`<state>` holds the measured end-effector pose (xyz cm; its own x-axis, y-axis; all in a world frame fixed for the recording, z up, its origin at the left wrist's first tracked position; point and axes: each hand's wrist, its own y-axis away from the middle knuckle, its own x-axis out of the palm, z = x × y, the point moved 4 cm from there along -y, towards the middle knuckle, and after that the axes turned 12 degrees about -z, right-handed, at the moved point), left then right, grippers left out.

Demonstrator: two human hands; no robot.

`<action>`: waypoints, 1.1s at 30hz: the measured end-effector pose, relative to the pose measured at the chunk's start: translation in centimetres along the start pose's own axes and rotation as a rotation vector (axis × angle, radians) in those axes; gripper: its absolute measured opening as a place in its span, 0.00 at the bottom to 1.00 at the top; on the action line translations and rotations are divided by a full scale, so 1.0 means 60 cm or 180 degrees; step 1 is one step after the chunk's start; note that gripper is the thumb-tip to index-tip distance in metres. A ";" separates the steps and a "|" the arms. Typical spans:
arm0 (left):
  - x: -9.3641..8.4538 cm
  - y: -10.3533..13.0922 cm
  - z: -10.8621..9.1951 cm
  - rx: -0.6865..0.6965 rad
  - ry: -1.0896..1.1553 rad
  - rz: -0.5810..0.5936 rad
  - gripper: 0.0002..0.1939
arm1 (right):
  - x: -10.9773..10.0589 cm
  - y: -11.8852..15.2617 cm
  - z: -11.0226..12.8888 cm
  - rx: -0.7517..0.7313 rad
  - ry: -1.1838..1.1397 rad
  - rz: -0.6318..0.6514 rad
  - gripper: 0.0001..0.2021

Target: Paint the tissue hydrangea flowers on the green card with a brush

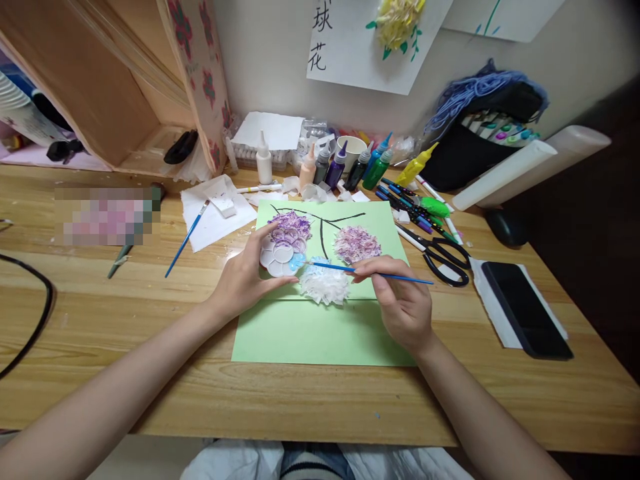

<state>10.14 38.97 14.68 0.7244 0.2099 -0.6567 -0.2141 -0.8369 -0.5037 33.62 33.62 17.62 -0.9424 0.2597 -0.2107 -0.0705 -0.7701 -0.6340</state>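
My left hand (247, 270) grips the edge of a small white flower-shaped paint palette (274, 259), which has purple and light blue paint in its wells. Between the fingers of my right hand (400, 293) is a thin blue paintbrush (340, 268), its tip at the light blue well. Below lies a green sheet of paper (320, 340) with black branch lines. A white ruffled paper flower (325, 285), tinged blue at its top, sits under the brush. A pink-purple paper flower (357, 245) is to the right, and a purple one (293, 223) is partly behind the palette.
Several paint bottles (336, 165) line the back of the table. Pens (413, 207), black scissors (445, 260) and a phone (525, 310) lie to the right. Another blue brush (186, 240) rests on a white tissue (217, 213) at left. A cardboard box (130, 80) stands behind.
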 end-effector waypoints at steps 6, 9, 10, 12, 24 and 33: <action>0.001 0.000 0.002 -0.0112 -0.0003 -0.0003 0.45 | -0.006 0.001 -0.001 0.0012 -0.0082 -0.0215 0.11; 0.001 -0.001 0.006 -0.0283 -0.0036 0.0013 0.45 | -0.010 0.003 -0.005 0.0090 -0.0096 -0.0402 0.11; 0.002 -0.001 0.008 -0.0353 -0.0061 0.0034 0.45 | -0.010 0.004 -0.007 0.0139 -0.0076 -0.0402 0.11; 0.003 -0.002 0.010 -0.0485 -0.0121 0.0085 0.46 | -0.007 0.004 -0.009 0.0221 -0.0004 -0.0308 0.11; 0.003 -0.001 0.010 -0.0664 -0.0098 0.0156 0.46 | 0.000 0.003 -0.004 0.0184 0.0282 -0.0033 0.11; 0.003 -0.002 0.011 -0.0688 -0.0089 0.0147 0.47 | 0.001 0.005 -0.003 0.0060 0.0391 0.0097 0.09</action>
<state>9.87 39.44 14.26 0.6979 0.1804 -0.6931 -0.0989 -0.9342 -0.3427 33.57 33.49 17.27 -0.8971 0.3047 -0.3199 -0.0497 -0.7891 -0.6122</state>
